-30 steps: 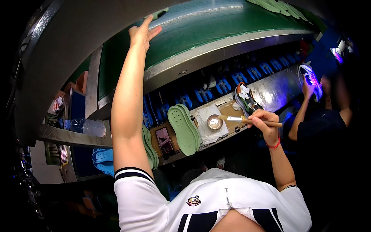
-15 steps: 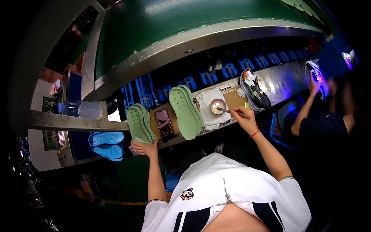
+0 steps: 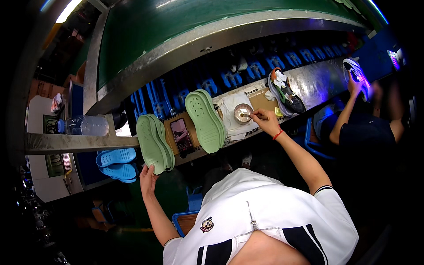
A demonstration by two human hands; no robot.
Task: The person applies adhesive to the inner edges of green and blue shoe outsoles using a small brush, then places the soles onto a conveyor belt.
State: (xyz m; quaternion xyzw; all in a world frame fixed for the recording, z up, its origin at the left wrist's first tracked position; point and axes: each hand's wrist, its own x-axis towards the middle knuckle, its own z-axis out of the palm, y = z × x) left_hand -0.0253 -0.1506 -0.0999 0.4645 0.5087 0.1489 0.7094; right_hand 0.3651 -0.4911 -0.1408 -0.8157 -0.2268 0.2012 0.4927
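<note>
My left hand (image 3: 149, 176) grips the near end of a green shoe sole (image 3: 151, 145) with the thumb on top. It overlaps other green soles at the bench's near edge. My right hand (image 3: 267, 122) is closed on a slim brush (image 3: 255, 116), its tip down in a small round cup (image 3: 237, 118). The cup contains something pale and stands on a white cloth (image 3: 229, 104). Between the hands lie another stack of green soles (image 3: 205, 121) and a phone (image 3: 182, 136) with a lit screen, resting on brown cardboard.
A multicoloured sneaker (image 3: 287, 92) stands right of the cup. Blue soles (image 3: 117, 161) lie at the left, below a water bottle (image 3: 86, 126) by a metal bar (image 3: 79, 142). Blue holders (image 3: 207, 86) line the back under a green conveyor (image 3: 176, 26). A co-worker (image 3: 366, 128) holds a shoe at right.
My left hand has moved from beside the left soles onto the near end of the top one, which now sits askew. The brush stays at the cup. The whole view has shifted slightly.
</note>
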